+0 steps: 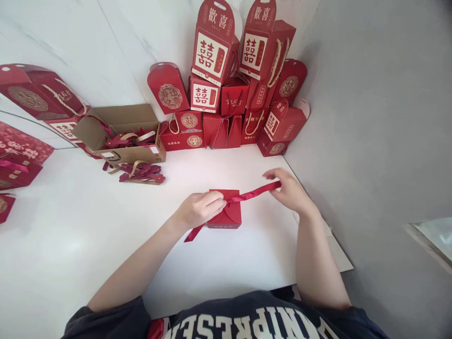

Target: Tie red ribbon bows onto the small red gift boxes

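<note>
A small red gift box (231,217) stands on the white table in front of me, with curved flaps meeting on its top. A red satin ribbon (254,193) comes up from the middle of that top. My left hand (203,208) is closed in a pinch on the ribbon at the box's top and covers the left part of the lid. One ribbon tail hangs out below this hand, to the left of the box. To the right, my right hand (288,190) grips the other end, and the ribbon stretches between the two hands. Its index finger sticks out.
At the back, several red gift boxes (215,94) are stacked against the wall. An open cardboard box (132,154) holds ribbons and tags, with a pile of dark red tags (143,173) before it. More red boxes (31,89) stand at left. A grey wall (370,141) rises on the right.
</note>
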{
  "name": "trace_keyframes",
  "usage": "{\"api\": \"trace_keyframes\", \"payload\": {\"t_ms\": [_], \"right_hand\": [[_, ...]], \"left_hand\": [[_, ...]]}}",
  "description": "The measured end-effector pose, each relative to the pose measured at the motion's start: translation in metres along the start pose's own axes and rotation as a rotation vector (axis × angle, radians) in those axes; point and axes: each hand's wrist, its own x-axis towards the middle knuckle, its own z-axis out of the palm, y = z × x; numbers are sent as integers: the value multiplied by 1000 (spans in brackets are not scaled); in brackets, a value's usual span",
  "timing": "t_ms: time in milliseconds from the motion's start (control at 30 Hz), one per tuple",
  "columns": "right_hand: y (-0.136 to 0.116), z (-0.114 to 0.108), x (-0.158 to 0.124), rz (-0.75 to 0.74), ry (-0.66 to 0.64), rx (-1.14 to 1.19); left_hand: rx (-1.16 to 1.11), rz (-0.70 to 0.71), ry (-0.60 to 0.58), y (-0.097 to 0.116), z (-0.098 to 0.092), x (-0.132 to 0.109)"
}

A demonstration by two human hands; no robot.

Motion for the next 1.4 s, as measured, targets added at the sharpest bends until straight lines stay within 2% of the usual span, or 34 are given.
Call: {"api": "trace_keyframes", "payload": {"t_ms": [67, 100, 133, 267, 367, 500, 567, 633, 667, 867, 933, 1033, 1133, 1300, 1400], "right_hand": [[0, -8, -4, 104, -476, 138], [-4, -7, -5, 145, -611, 203], [-9, -3, -5, 176, -661, 259], [-30, 32, -1, 209, -491, 392], [-33, 54, 3, 283, -448, 452], [-29, 57, 3, 468, -376, 557], [-30, 53, 1, 507, -470, 568], [-32, 49, 0, 464, -584, 571], [-35, 48, 0, 422, -597, 590], [-53, 52, -1, 175, -363, 808], [-58, 53, -2, 141, -362, 849], [-61, 55, -4, 175, -382, 874], [-58, 59, -5, 215, -404, 885], [-51, 60, -5, 234, -452, 906], [-48, 58, -5, 231, -466, 864]], "left_hand": [[20, 12, -25, 0, 0, -1], [28, 19, -37, 0, -1, -1], [36, 28, -45, 0, -1, -1], [56, 60, -49, 0, -3, -1], [54, 68, -58, 0, -3, 0], [54, 70, -69, 0, -3, 0], [61, 59, -64, 0, -3, 0], [66, 32, -51, 0, -1, -1], [64, 11, -41, 0, 0, -2], [21, -73, -7, 0, 5, -4], [13, -79, -25, -1, 6, -3], [-53, -113, -55, -1, 4, -1], [-204, -253, -120, -1, -2, 3], [-702, -784, -284, -6, -14, 9], [-969, -944, -334, -13, -17, 10]]}}
